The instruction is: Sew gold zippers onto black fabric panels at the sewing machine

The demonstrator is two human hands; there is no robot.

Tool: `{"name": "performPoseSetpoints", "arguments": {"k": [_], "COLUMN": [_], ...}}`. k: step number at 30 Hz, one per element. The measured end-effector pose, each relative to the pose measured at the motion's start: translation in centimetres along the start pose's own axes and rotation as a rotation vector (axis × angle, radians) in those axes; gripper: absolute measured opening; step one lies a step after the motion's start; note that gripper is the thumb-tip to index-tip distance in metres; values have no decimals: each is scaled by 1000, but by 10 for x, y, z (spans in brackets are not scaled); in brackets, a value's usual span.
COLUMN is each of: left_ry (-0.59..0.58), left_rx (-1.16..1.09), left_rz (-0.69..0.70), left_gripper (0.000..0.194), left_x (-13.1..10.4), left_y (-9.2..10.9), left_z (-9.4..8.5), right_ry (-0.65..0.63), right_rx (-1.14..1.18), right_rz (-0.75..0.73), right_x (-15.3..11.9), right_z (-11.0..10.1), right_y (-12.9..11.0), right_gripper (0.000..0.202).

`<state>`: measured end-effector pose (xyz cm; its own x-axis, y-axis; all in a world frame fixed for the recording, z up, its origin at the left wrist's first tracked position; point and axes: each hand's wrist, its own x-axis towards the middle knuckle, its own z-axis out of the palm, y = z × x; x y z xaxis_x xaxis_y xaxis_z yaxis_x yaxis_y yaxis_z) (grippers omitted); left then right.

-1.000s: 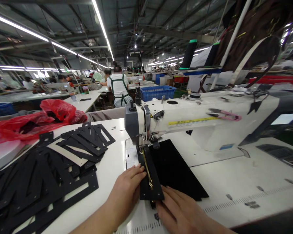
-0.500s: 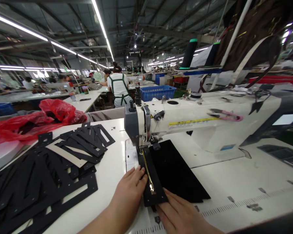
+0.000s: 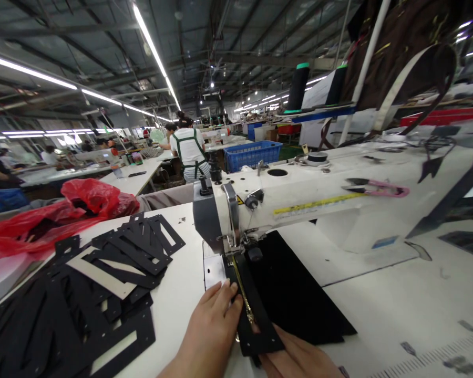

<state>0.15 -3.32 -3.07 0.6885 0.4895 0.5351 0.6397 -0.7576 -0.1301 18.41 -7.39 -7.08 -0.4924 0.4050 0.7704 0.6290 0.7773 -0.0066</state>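
Note:
My left hand (image 3: 213,325) pinches the left edge of a black frame-shaped strip (image 3: 266,336), its fingers pressed together and slanting toward the needle. A gold-toothed zipper (image 3: 242,286) shows in the strip's slot, with its metal pull at the near end. My right hand (image 3: 295,354) grips the strip's near right corner; part of it is underneath, and a fingertip shows through the slot. The strip's far end lies beneath the presser foot of a white sewing machine (image 3: 311,194). A larger black panel (image 3: 295,289) lies under and right of the strip.
Left of my hands, many black slotted frame pieces (image 3: 122,262) lie heaped on the white table. Behind them is a red plastic bag (image 3: 90,197). Pink-handled snips (image 3: 378,187) rest on the machine arm. A blue crate (image 3: 252,155) and a seated person (image 3: 189,147) are beyond.
The view has shifted slightly, so machine and strip appear a little lower. Both hands keep their places on the strip, whose far end is still under the foot.

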Motion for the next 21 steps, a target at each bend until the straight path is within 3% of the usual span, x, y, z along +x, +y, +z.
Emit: {"name": "performPoseSetpoints", "arguments": {"k": [3, 8, 14, 21], "left_ry": [2, 16, 8, -1], "left_rx": [5, -2, -39, -149], "left_rz": [7, 12, 38, -32], "left_gripper": [28, 30, 29, 25], "left_x": [2, 6, 5, 9], "left_y": [-5, -14, -21, -29], "left_z": [1, 4, 7, 13], "right_ry": [90, 115, 98, 57], "right_rx": [-16, -27, 4, 86], "right_rz": [7, 16, 18, 52], "right_x": [12, 23, 27, 33], "right_z": [0, 6, 17, 25], "right_y": [2, 5, 16, 25], "right_gripper": [34, 37, 37, 36]}}
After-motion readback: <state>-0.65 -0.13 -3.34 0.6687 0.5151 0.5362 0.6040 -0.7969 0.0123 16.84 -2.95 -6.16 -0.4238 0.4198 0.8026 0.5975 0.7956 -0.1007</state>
